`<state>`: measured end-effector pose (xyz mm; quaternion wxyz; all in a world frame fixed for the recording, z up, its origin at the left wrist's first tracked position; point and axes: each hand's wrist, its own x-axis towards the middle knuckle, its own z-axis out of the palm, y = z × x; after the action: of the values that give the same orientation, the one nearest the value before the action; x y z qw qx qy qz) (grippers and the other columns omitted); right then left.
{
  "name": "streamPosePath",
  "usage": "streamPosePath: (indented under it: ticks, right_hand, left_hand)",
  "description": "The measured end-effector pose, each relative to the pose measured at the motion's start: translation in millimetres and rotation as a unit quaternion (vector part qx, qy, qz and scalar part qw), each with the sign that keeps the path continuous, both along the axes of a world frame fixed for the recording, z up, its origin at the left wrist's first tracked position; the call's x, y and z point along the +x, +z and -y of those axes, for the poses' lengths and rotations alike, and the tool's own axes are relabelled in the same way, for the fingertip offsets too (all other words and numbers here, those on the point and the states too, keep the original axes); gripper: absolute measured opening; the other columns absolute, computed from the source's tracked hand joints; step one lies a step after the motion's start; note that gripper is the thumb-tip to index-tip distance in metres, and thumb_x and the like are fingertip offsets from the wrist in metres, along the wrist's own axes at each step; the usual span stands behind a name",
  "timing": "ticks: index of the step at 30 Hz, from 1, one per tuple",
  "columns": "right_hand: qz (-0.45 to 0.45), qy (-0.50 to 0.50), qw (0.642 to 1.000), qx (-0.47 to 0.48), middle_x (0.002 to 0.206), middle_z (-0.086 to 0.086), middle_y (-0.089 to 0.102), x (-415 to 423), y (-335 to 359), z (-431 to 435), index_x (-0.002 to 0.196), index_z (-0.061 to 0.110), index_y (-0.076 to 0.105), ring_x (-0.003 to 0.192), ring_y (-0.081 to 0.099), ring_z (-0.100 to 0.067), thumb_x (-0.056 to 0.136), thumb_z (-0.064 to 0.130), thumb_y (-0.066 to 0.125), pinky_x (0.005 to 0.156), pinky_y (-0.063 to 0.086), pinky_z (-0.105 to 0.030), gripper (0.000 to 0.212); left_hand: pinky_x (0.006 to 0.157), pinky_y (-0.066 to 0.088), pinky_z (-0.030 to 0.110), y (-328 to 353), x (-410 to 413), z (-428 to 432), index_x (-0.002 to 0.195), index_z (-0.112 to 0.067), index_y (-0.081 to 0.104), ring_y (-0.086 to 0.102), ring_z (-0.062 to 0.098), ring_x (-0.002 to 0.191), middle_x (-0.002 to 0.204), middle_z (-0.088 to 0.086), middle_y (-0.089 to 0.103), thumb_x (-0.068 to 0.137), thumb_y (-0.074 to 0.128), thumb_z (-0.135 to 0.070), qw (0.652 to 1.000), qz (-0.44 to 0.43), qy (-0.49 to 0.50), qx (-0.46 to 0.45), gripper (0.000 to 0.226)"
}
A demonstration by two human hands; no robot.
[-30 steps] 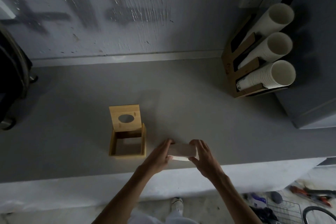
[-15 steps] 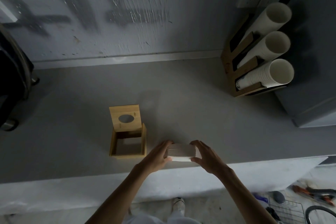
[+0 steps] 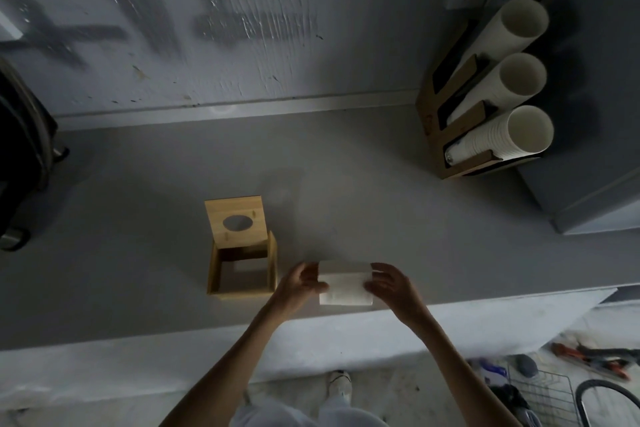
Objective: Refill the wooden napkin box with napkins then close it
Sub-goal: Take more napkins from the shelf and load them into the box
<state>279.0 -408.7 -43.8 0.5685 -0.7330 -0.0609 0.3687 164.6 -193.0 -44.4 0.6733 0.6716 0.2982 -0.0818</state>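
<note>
A wooden napkin box [image 3: 212, 274] stands open on the grey counter, left of centre. Its hinged lid [image 3: 237, 220], with an oval hole, is tipped up and back. The inside looks dark and I see only the bottom. Just right of the box a white stack of napkins [image 3: 344, 285] is held between both hands near the counter's front edge. My left hand [image 3: 298, 285] grips its left end and my right hand [image 3: 389, 284] grips its right end, fingers curled over the top. The stack is beside the box, not over it.
A wooden cup holder [image 3: 453, 121] with three rows of white paper cups [image 3: 502, 135] leans at the back right against a grey cabinet [image 3: 595, 114]. A dark object [image 3: 20, 149] sits at the far left. Tools and a wire basket [image 3: 540, 395] lie on the floor below.
The napkin stack has tilted so its broad white face now shows toward me, and it sits slightly higher between my hands. The box has not moved.
</note>
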Motion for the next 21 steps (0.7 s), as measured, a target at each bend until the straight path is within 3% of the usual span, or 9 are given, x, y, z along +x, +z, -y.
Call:
streamPosePath:
  ticks: [3,6,8,10,13,16,21]
  right_hand:
    - [-0.070,-0.012,0.997,0.027,0.089,-0.001,0.078,-2,16,3,0.109,0.009,0.069,0.082,0.073,-0.008,0.079,0.008,0.076,0.066,0.055,-0.016,0.031]
    - [-0.124,0.000,0.991,0.042,0.095,-0.007,0.076,-12,29,5,0.103,0.014,0.073,0.084,0.073,-0.020,0.066,0.034,0.084,0.071,0.058,-0.024,0.044]
    - [-0.125,0.009,0.991,0.035,0.089,-0.010,0.068,-21,38,2,0.105,0.012,0.072,0.082,0.063,-0.025,0.068,0.040,0.084,0.078,0.058,-0.028,0.047]
    - [-0.130,0.013,0.991,0.042,0.089,-0.016,0.063,-34,48,-3,0.107,0.012,0.072,0.083,0.059,-0.026,0.072,0.042,0.080,0.081,0.057,-0.030,0.046]
    - [-0.133,0.000,0.990,0.051,0.096,-0.012,0.072,-55,64,-17,0.108,0.012,0.072,0.087,0.068,-0.022,0.073,0.039,0.080,0.075,0.056,-0.024,0.045]
    - [-0.151,-0.030,0.986,0.065,0.107,-0.014,0.074,-72,77,-36,0.113,0.010,0.069,0.099,0.071,-0.025,0.081,0.026,0.073,0.074,0.057,-0.025,0.037]
    - [-0.107,-0.070,0.991,0.037,0.091,-0.008,0.076,-88,92,-100,0.107,0.010,0.070,0.083,0.073,-0.021,0.087,0.015,0.068,0.063,0.056,-0.023,0.021]
  left_hand:
    - [0.066,0.046,0.030,14,-3,-4,0.077,-0.015,0.062,0.054,0.022,0.070,0.075,0.009,0.056,0.060,0.089,-0.027,0.994,-0.017,-0.003,-0.111,0.033]
    - [0.074,0.055,0.029,23,-18,-9,0.086,-0.015,0.074,0.065,0.022,0.083,0.083,0.007,0.069,0.055,0.091,-0.038,0.984,-0.055,0.010,-0.168,0.042]
    - [0.077,0.058,0.030,29,-31,-14,0.093,-0.016,0.074,0.066,0.024,0.092,0.092,0.008,0.072,0.056,0.091,-0.036,0.979,-0.061,0.027,-0.194,0.045]
    - [0.075,0.059,0.030,37,-44,-20,0.091,-0.015,0.074,0.066,0.024,0.092,0.092,0.008,0.073,0.054,0.092,-0.034,0.974,-0.059,0.041,-0.215,0.045]
    - [0.076,0.059,0.030,56,-60,-33,0.088,-0.015,0.075,0.068,0.020,0.088,0.088,0.004,0.075,0.056,0.091,-0.031,0.973,-0.057,0.043,-0.221,0.039]
    - [0.078,0.056,0.030,74,-71,-48,0.091,-0.015,0.075,0.071,0.016,0.087,0.089,0.002,0.077,0.074,0.080,-0.025,0.979,-0.048,0.030,-0.198,0.021]
    - [0.067,0.053,0.030,102,-81,-89,0.089,-0.015,0.070,0.066,0.016,0.073,0.078,0.002,0.070,0.085,0.070,-0.015,0.991,-0.028,0.072,-0.108,0.003]
